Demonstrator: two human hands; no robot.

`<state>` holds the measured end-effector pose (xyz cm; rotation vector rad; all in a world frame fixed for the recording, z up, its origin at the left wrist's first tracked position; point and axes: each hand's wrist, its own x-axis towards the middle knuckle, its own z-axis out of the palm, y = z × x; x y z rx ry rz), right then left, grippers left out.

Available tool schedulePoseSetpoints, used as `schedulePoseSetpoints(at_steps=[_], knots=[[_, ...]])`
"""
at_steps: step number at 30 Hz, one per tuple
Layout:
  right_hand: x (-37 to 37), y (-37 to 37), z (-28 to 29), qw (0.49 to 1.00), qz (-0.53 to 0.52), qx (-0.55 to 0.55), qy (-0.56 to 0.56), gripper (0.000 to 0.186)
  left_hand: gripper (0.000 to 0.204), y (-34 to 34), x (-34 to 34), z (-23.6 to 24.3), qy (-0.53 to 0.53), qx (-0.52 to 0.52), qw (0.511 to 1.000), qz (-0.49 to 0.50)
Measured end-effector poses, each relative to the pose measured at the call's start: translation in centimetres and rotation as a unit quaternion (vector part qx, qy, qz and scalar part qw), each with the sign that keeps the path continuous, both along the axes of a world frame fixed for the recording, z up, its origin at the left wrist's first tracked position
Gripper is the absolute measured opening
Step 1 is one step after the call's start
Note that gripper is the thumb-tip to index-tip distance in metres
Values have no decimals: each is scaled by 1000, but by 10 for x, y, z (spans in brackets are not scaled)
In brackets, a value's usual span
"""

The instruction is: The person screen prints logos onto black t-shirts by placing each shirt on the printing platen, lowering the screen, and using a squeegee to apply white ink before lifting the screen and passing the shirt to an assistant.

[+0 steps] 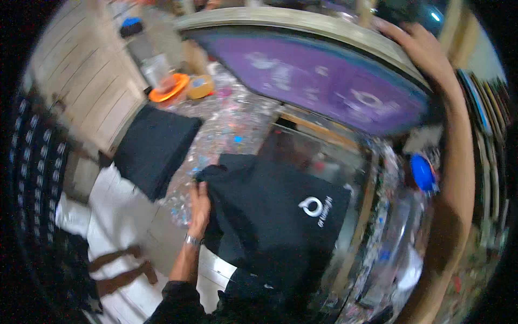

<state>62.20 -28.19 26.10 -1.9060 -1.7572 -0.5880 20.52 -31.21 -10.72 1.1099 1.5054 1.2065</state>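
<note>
A black cloth garment (270,200) with a small white round print and lettering lies spread over a dark flat board (286,146). My left hand (199,210), a metal watch on its wrist, grips the garment's left edge, where the fabric is bunched up. Above the board, a screen-printing frame (324,75) with purple mesh is tilted up on its far side. My right hand (413,43) is wrapped over the frame's upper right rim, its fingertips partly hidden behind the wood.
Folded black cloth (156,146) is stacked at the left. Beyond it are an orange dish (170,89), a yellow-orange tape roll (200,86) and a blue-capped container (132,32). A blue round lid (422,173) sits at the right, near upright thin panels (485,108). Printed black cloth (35,167) hangs far left.
</note>
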Motion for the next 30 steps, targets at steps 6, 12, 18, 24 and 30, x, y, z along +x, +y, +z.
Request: schedulePoseSetpoints(at_steps=[6, 12, 18, 24, 30], knots=[[51, 15, 3, 993, -59, -13, 100, 66, 37, 3, 8, 54, -230, -81, 947, -209], [70, 41, 25, 985, -32, -113, 127, 70, 25, 98, 15, 110, -524, -58, 805, -273], [99, 58, 16, 977, 0, -88, 197, 67, 21, 194, -83, 189, -390, 159, 904, -81], [90, 46, 27, 972, -11, -81, 222, 63, 28, 282, -302, 111, -242, 171, 947, 127], [30, 55, 14, 975, 10, -112, 194, 61, 38, 211, -543, -27, 123, 26, 931, 344]])
